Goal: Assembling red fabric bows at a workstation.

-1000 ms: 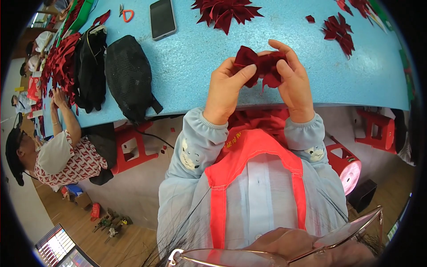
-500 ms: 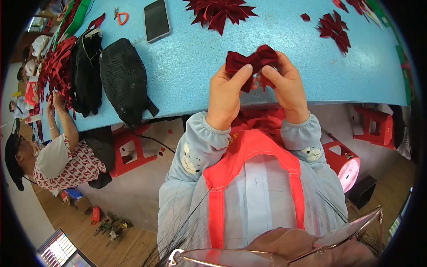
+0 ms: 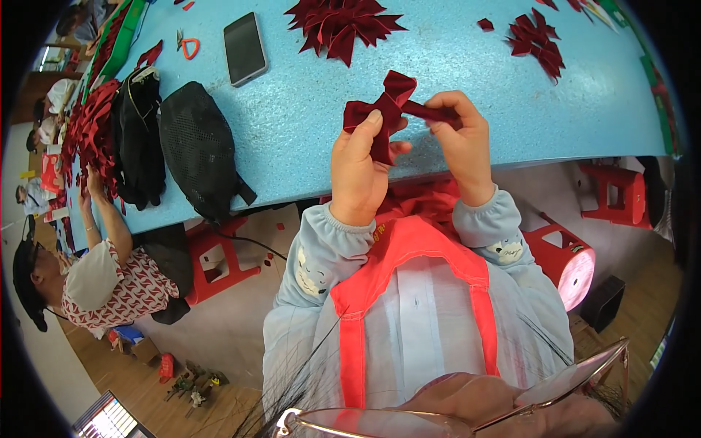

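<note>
Both my hands hold a dark red velvet bow (image 3: 385, 109) over the near edge of the light blue table (image 3: 307, 117). My left hand (image 3: 358, 171) pinches the bow's left loop with the thumb on top. My right hand (image 3: 460, 142) grips a strip of the same fabric that runs out from the bow's middle to the right. A pile of finished dark red bows (image 3: 342, 23) lies on the table beyond my hands, and a smaller cluster of bows (image 3: 537, 40) lies at the far right.
A phone (image 3: 244, 47) and orange-handled scissors (image 3: 188, 45) lie on the table at far left, next to two black bags (image 3: 197, 157). A seated person (image 3: 87, 277) works on red pieces at the left. Red plastic stools (image 3: 219, 259) stand under the table.
The bow has turned and shifted left in my hands. My right hand has pulled a strip of fabric out to the right, and my left thumb now rests on the left loop.
</note>
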`<state>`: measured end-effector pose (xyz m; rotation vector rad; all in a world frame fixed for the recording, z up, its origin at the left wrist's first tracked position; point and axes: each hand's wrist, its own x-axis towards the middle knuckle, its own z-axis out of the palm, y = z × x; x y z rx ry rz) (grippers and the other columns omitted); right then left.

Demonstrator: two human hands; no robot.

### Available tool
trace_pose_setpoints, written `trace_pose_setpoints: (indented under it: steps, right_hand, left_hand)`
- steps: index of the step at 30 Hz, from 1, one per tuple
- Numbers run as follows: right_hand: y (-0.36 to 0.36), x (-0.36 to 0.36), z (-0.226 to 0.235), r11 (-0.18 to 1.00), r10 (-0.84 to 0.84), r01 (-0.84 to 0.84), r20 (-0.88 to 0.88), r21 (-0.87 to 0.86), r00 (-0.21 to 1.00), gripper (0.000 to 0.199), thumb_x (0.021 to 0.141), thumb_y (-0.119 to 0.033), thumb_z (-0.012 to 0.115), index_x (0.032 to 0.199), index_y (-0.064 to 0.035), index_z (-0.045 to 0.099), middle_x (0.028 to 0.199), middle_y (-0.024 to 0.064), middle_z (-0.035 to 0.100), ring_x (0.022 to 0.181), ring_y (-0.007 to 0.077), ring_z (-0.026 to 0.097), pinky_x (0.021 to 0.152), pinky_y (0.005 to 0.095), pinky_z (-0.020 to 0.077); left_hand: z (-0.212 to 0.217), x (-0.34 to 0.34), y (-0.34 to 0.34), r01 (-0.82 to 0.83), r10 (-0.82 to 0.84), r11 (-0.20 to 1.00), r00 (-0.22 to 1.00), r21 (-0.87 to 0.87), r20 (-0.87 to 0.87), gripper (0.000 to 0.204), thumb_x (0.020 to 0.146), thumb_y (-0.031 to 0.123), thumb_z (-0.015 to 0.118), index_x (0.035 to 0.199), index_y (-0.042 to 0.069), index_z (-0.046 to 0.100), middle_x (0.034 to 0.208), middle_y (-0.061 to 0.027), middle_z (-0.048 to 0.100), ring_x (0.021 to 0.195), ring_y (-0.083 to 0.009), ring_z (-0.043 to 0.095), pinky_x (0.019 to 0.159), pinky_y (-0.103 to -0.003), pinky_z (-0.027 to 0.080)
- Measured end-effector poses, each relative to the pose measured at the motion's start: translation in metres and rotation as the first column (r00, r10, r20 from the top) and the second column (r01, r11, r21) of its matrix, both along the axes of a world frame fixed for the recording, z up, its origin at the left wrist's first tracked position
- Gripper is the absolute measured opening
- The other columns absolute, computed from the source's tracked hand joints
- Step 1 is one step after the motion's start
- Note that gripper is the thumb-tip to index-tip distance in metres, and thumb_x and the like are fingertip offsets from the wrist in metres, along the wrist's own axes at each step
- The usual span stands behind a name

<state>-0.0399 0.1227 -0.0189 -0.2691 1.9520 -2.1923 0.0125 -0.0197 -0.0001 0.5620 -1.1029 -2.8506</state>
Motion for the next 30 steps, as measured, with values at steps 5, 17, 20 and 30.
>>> trace_pose_setpoints:
  steps: [5, 17, 20, 30]
  right_hand:
    - [0.013, -0.006, -0.004, 0.903, -0.073, 0.358, -0.733, 0.240, 0.676, 0.020, 0.081, 0.005, 0.048, 0.097, -0.0028, 0.057, 0.101, 0.0064, 0.055, 0.082, 0.0142, 0.054, 0.067, 0.0247, 0.0446]
    - [0.011, -0.008, 0.018, 1.000, -0.006, 0.006, -0.009, -0.024, 1.000, 0.012, 0.085, -0.001, 0.051, 0.096, -0.0016, 0.057, 0.096, 0.0034, 0.054, 0.081, 0.0114, 0.050, 0.072, 0.0225, 0.0418]
    - [0.012, -0.011, 0.018, 0.890, -0.107, 0.351, -0.613, 0.292, 0.783, 0.010, 0.086, -0.003, 0.052, 0.095, -0.0012, 0.057, 0.091, 0.0011, 0.055, 0.077, 0.0083, 0.049, 0.068, 0.0213, 0.0412]
    - [-0.006, 0.009, 0.025, 0.996, -0.020, 0.026, 0.074, -0.089, 0.997, 0.012, 0.085, -0.010, 0.055, 0.093, -0.0026, 0.061, 0.078, -0.0024, 0.056, 0.066, 0.0044, 0.048, 0.058, 0.0192, 0.0392]
  left_hand:
    - [0.001, 0.002, -0.001, 0.032, -0.042, 0.984, 0.997, 0.175, 0.057, 0.023, 0.088, 0.017, 0.052, 0.107, 0.004, 0.055, 0.100, -0.0048, 0.062, 0.088, -0.0164, 0.060, 0.062, -0.030, 0.050]
    - [-0.006, 0.003, 0.007, -0.120, 0.097, 0.982, 0.983, -0.146, -0.155, 0.017, 0.088, 0.012, 0.053, 0.102, 0.003, 0.054, 0.097, -0.0057, 0.062, 0.087, -0.0155, 0.059, 0.067, -0.027, 0.049]
    - [-0.010, 0.002, 0.010, -0.255, 0.183, 0.919, 0.951, -0.300, -0.248, 0.016, 0.087, 0.008, 0.055, 0.102, 0.002, 0.053, 0.097, -0.0066, 0.061, 0.088, -0.0158, 0.058, 0.070, -0.027, 0.049]
    - [-0.026, 0.009, 0.015, -0.624, -0.118, 0.236, 0.742, -0.745, -0.660, 0.026, 0.076, -0.007, 0.060, 0.101, -0.002, 0.053, 0.108, -0.0185, 0.057, 0.096, -0.0309, 0.058, 0.081, -0.035, 0.048]
